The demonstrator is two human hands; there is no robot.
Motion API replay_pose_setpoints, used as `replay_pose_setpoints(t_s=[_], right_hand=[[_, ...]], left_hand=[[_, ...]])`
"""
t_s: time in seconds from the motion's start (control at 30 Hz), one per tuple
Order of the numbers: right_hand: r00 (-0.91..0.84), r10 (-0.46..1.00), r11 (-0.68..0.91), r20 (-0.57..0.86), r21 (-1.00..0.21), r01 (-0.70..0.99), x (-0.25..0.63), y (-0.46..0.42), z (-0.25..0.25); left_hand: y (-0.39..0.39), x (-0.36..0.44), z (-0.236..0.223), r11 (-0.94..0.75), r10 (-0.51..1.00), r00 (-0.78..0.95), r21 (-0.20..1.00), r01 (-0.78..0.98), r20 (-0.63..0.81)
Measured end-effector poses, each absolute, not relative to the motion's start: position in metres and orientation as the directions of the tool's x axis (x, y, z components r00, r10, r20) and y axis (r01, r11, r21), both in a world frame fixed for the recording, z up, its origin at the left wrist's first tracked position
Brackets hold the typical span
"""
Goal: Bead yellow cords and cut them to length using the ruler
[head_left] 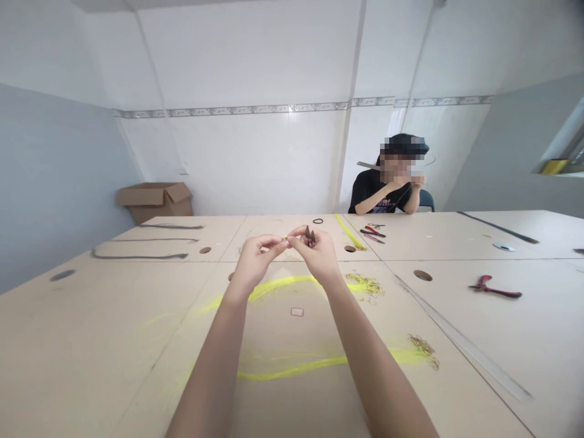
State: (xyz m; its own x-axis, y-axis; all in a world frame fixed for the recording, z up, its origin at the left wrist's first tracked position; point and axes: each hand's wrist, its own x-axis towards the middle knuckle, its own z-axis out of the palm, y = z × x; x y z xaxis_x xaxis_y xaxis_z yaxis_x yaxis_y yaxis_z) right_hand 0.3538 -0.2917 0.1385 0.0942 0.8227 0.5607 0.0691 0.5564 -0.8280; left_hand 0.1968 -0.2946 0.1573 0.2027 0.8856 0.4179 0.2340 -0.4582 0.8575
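Pinching together, beyond the red-edged label [297, 312]: left hand [255, 258] and right hand [321, 257], fingertips on a tiny yellowish piece [286, 239], probably light, easily dropped, best gripped by edges. Dark-tipped tool [311, 236]: right hand. Yellow strands [296, 368], label's near side: likely soft; lift by bunched end [424, 350].

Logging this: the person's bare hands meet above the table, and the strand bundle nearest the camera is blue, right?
The colour is wrong: the head view shows that strand bundle is yellow. The left hand and right hand do meet above the table.
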Motion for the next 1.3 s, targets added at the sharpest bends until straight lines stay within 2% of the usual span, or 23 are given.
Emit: replay_pose_setpoints(t_s=[0.17,0.37,0.57,0.77,1.0,1.1,1.3], right_hand=[[0.076,0.824,0.552,0.561,-0.826,0.110,0.357,-0.297,0.142],[-0.013,0.861,0.502,0.509,-0.844,0.187,0.372,-0.305,0.145],[-0.044,0.824,0.563,0.565,-0.807,0.178,0.392,-0.315,0.150],[-0.193,0.820,0.571,0.539,-0.795,0.203,0.395,-0.323,0.154],[-0.285,0.853,0.496,0.438,-0.851,0.175,0.397,-0.324,0.155],[-0.318,0.850,0.480,0.421,-0.866,0.137,0.399,-0.323,0.154],[-0.322,0.804,0.549,0.501,-0.833,0.076,0.400,-0.321,0.153]], left_hand=[[-0.301,0.192,0.163,-0.506,0.860,0.142,0.783,0.361,0.490],[-0.312,0.191,0.168,-0.620,0.761,0.236,0.570,0.539,0.604],[-0.320,0.191,0.172,-0.631,0.760,0.329,0.512,0.583,0.561],[-0.326,0.192,0.176,-0.656,0.750,0.429,0.484,0.579,0.503],[-0.326,0.192,0.175,-0.686,0.719,0.483,0.394,0.612,0.500],[-0.325,0.190,0.175,-0.716,0.695,0.530,0.397,0.575,0.486],[-0.324,0.191,0.176,-0.704,0.710,0.516,0.516,0.489,0.480]])
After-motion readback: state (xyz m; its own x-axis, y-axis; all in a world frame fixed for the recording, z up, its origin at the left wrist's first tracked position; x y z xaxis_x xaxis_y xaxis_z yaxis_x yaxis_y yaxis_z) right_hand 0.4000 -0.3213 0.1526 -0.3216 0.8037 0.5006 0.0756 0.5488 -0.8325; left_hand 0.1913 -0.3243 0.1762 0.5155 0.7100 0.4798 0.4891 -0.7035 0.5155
